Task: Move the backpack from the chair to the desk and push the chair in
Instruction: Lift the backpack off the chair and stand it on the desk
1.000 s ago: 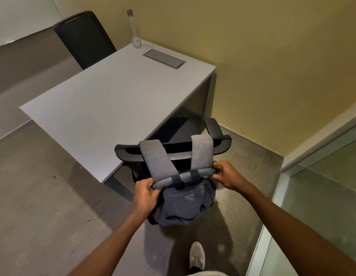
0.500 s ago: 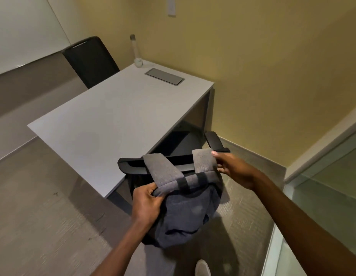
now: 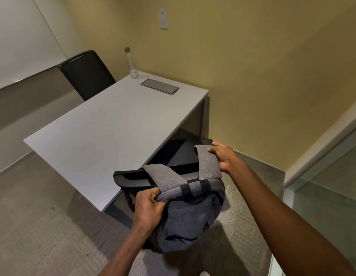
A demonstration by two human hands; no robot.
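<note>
Grey backpack [image 3: 191, 214], one, in two hands' grip: left hand [image 3: 148, 209], right hand [image 3: 223, 156]; two chairs, one desk [image 3: 113, 126].

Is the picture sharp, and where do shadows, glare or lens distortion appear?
Head view: mostly sharp; the wide lens bends the desk edges and walls; the backpack casts a dark shadow on the carpet; soft glare lies on the whiteboard; no strong blur on either hand.

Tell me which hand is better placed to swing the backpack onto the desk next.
Probably the left hand. It grips the top edge of the backpack on the side nearest the desk, so it can lead. The right hand only holds a strap draped over the chair back.
</note>
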